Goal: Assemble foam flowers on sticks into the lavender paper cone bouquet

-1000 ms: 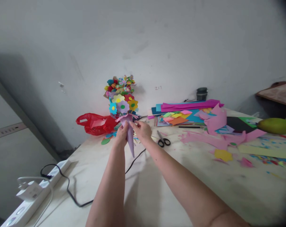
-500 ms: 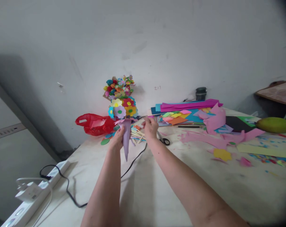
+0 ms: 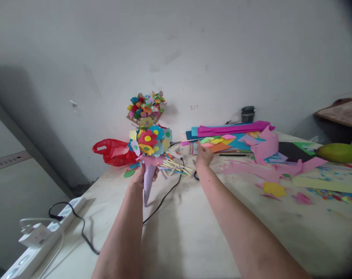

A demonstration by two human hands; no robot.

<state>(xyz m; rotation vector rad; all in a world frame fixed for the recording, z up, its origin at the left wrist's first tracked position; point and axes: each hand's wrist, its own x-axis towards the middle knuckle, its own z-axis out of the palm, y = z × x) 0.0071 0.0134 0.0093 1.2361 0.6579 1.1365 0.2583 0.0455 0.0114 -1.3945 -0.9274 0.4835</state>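
Note:
My left hand (image 3: 140, 176) is wrapped round a lilac paper cone (image 3: 147, 178) that holds a bunch of coloured paper flowers (image 3: 149, 140), tilted toward me. My right hand (image 3: 203, 155) is stretched out to the right, at the pile of small coloured paper pieces (image 3: 215, 142); its fingers are curled over them and I cannot make out whether they hold one. Black-handled scissors (image 3: 195, 175) lie mostly hidden under that hand. Thin wooden sticks (image 3: 176, 167) lie between the hands.
A second paper bouquet (image 3: 146, 106) leans on the wall. A red plastic bag (image 3: 114, 152), stacked coloured sheets (image 3: 234, 130), pink scraps (image 3: 266, 155), a dark jar (image 3: 247, 114) and a green fruit (image 3: 339, 153) sit on the table. A black cable (image 3: 85, 236) runs to a white power strip (image 3: 36, 244).
My right hand left the cone and moved right to the small paper pieces. My left hand turned the bouquet so that the flower faces show.

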